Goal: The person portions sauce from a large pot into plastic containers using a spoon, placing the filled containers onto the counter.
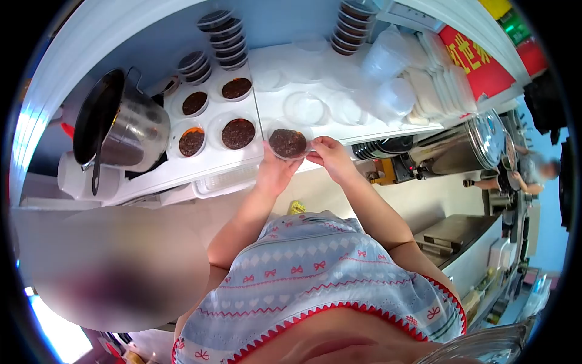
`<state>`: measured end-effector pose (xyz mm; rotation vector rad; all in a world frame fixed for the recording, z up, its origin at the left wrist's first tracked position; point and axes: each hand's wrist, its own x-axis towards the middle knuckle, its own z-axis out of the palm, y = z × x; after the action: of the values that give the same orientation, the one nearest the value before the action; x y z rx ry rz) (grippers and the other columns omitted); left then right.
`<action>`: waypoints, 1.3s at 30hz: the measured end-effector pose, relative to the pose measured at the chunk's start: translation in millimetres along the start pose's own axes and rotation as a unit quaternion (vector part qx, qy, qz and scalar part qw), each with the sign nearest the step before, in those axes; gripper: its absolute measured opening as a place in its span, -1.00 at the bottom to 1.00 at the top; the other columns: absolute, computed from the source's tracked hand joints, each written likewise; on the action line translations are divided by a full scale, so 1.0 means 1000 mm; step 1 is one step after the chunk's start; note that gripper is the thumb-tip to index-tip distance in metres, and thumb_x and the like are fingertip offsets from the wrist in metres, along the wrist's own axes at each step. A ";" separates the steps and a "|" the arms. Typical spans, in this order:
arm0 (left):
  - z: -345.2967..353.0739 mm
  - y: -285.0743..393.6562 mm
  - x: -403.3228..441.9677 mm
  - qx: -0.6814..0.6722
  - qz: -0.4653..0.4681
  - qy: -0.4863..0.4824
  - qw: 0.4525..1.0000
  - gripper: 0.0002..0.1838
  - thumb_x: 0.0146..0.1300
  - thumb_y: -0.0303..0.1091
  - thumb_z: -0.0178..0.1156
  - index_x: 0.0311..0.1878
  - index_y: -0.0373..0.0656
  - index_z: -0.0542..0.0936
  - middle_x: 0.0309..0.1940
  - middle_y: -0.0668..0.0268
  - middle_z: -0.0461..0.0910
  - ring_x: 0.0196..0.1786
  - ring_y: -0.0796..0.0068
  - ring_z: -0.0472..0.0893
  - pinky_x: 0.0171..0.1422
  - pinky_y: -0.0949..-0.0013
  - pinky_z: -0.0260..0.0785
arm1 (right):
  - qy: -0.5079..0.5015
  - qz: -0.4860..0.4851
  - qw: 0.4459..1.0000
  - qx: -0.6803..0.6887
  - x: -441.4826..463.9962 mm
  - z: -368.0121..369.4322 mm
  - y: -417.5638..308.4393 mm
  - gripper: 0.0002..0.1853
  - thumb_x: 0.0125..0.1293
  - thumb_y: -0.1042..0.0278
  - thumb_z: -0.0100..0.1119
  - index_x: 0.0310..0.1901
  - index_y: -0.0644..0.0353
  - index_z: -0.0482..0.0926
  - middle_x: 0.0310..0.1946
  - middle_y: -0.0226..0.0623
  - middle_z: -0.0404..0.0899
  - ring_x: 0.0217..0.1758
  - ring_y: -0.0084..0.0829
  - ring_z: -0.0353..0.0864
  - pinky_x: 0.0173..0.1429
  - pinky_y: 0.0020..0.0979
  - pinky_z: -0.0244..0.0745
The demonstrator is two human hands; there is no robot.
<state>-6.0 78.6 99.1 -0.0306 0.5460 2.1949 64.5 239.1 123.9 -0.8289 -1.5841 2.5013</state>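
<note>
A clear round container of dark sauce [287, 143] is held at the front edge of the white counter. My left hand [277, 168] is wrapped under and around its left side. At its right rim, the fingers of my right hand [327, 156] pinch the edge, where a clear lid seems to sit. To the left stand several open containers of the same dark sauce, one of them [237, 133] close by. Clear lids or empty containers [305, 108] lie on the counter behind my hands.
A large metal pot [142, 136] with a ladle [97, 161] stands at the left. Stacked filled containers [229, 42] are at the back. Bagged white containers [424, 91] sit at the right, near a steel pot [451, 148]. Another person [533, 173] stands far right.
</note>
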 end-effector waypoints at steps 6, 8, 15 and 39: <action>-0.007 0.006 -0.017 0.029 -0.017 0.165 0.986 -0.26 0.53 0.21 -0.32 0.41 -0.31 0.18 0.38 0.06 0.31 0.40 0.06 0.34 0.51 0.03 0.15 | -0.007 -0.010 0.999 -0.030 0.026 -0.004 0.008 -0.84 0.42 0.35 0.13 -0.17 0.30 0.50 -0.22 -0.25 0.59 -0.13 -0.45 0.65 0.06 -0.44 0.63; 0.004 0.009 -0.031 0.068 0.002 0.187 0.980 -0.34 0.57 0.04 -0.33 0.44 -0.36 0.11 0.42 0.03 0.24 0.44 0.01 0.27 0.53 0.05 0.10 | -0.014 -0.015 0.999 -0.047 0.038 0.001 0.005 -0.83 0.42 0.35 0.13 -0.16 0.31 0.50 -0.22 -0.25 0.58 -0.14 -0.46 0.65 0.05 -0.45 0.63; 0.004 0.010 -0.033 0.017 0.055 0.173 0.983 -0.40 0.54 -0.06 -0.23 0.43 -0.33 0.14 0.42 0.05 0.25 0.46 0.04 0.26 0.55 0.05 0.06 | -0.012 -0.025 0.964 -0.263 0.031 0.012 -0.017 -0.65 0.42 0.15 0.16 -0.15 0.39 0.54 -0.40 -0.29 0.60 -0.38 -0.47 0.68 -0.24 -0.52 0.63; 0.025 0.027 -0.085 0.107 0.054 0.023 0.992 -0.49 0.49 -0.14 -0.20 0.34 -0.30 0.30 0.29 0.02 0.43 0.32 0.09 0.46 0.45 0.11 0.27 | 0.056 -0.406 0.736 -0.539 0.147 0.049 -0.086 -0.87 0.26 0.39 0.15 -0.17 0.09 0.59 -0.27 -0.19 0.61 -0.26 -0.13 0.65 -0.18 -0.18 0.56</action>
<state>31.5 10.9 149.2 0.0657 0.8239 2.2329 -103.3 287.9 154.3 -0.1446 -2.5328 0.8014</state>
